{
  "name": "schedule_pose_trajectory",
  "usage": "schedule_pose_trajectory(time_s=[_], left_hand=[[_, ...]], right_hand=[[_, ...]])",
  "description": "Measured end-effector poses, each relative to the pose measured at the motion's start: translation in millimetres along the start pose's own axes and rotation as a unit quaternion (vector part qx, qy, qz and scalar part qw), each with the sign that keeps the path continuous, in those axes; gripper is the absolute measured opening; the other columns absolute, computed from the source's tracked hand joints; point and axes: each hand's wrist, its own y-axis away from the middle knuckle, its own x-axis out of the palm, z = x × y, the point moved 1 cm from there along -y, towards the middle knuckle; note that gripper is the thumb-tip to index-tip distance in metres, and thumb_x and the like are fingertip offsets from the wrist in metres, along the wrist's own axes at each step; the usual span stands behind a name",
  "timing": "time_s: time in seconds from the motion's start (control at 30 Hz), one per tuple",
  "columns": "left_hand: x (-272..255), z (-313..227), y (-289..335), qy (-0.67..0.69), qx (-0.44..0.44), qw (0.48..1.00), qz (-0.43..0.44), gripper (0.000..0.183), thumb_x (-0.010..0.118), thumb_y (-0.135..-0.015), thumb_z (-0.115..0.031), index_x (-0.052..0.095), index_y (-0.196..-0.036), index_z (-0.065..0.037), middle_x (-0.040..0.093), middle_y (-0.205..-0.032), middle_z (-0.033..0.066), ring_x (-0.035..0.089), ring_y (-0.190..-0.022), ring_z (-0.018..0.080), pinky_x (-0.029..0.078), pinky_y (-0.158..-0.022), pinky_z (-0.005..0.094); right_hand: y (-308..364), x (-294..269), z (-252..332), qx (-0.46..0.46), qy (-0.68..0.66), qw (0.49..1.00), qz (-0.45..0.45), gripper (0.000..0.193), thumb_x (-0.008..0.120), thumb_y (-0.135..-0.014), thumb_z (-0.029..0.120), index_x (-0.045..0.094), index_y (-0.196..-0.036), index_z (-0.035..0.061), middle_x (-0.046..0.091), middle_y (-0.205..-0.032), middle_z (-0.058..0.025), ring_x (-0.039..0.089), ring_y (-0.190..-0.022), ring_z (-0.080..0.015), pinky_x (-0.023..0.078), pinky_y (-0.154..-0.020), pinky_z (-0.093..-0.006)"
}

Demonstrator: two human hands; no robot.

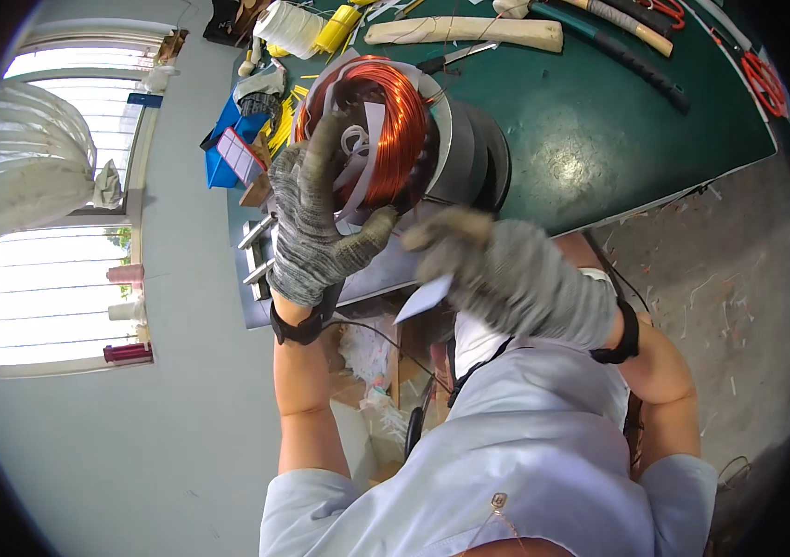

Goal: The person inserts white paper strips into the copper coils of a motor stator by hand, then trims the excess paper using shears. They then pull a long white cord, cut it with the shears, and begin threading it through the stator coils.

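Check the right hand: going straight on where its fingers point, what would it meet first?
Likely the left hand, at its thumb; the right hand is blurred and depth is unclear.

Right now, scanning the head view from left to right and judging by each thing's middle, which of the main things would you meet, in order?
White knotted fabric curtain, dark red cylinder, grey knit-gloved left hand, shiny copper-coloured wire coil, grey knit-gloved right hand, rightmost red looped handles.

No words, labels, brands, numbers or signs can be made out anywhere in this view
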Motion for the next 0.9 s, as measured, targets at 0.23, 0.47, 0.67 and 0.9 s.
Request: schedule_pose_trajectory(time_s=[0.23,0.47,0.67,0.9], left_hand=[[9,-6,2,0.045,-0.027,0.998,-0.046,0.092,0.075,-0.056,-0.014,0.030,-0.136,-0.006,0.048,-0.108,0.0160,0.049,-0.092,0.0288,0.043,-0.082,0.0399],[-9,-12,1,0.147,-0.106,0.983,0.022,0.084,0.071,-0.065,-0.011,0.028,-0.137,-0.005,0.048,-0.119,0.0187,0.047,-0.109,0.0323,0.040,-0.091,0.0421],[13,-19,-11,0.064,-0.035,0.996,-0.057,0.081,0.071,-0.065,-0.008,0.030,-0.135,-0.004,0.049,-0.115,0.0182,0.049,-0.104,0.0303,0.045,-0.081,0.0405],[22,-3,-8,-0.041,0.010,0.994,-0.103,0.082,0.064,-0.063,-0.006,0.024,-0.135,-0.001,0.046,-0.114,0.0176,0.052,-0.097,0.0275,0.046,-0.079,0.0348]], right_hand=[[-7,-14,3,0.021,0.351,0.935,0.049,0.024,0.045,-0.087,0.021,0.056,-0.106,0.0117,0.060,-0.084,-0.0045,0.062,-0.071,-0.0198,0.049,-0.054,-0.0331],[-1,-19,-26,0.091,0.349,0.927,-0.107,0.031,0.054,-0.082,0.022,0.055,-0.107,0.0026,0.060,-0.097,-0.0147,0.060,-0.079,-0.0303,0.049,-0.063,-0.0401],[-17,-12,-25,0.123,0.265,0.941,-0.174,0.031,0.055,-0.083,0.022,0.057,-0.108,0.0031,0.061,-0.100,-0.0142,0.060,-0.086,-0.0297,0.050,-0.070,-0.0408],[-17,-8,-27,0.120,0.217,0.940,-0.235,0.031,0.059,-0.081,0.019,0.058,-0.105,0.0005,0.061,-0.101,-0.0166,0.060,-0.091,-0.0303,0.050,-0.073,-0.0395]])
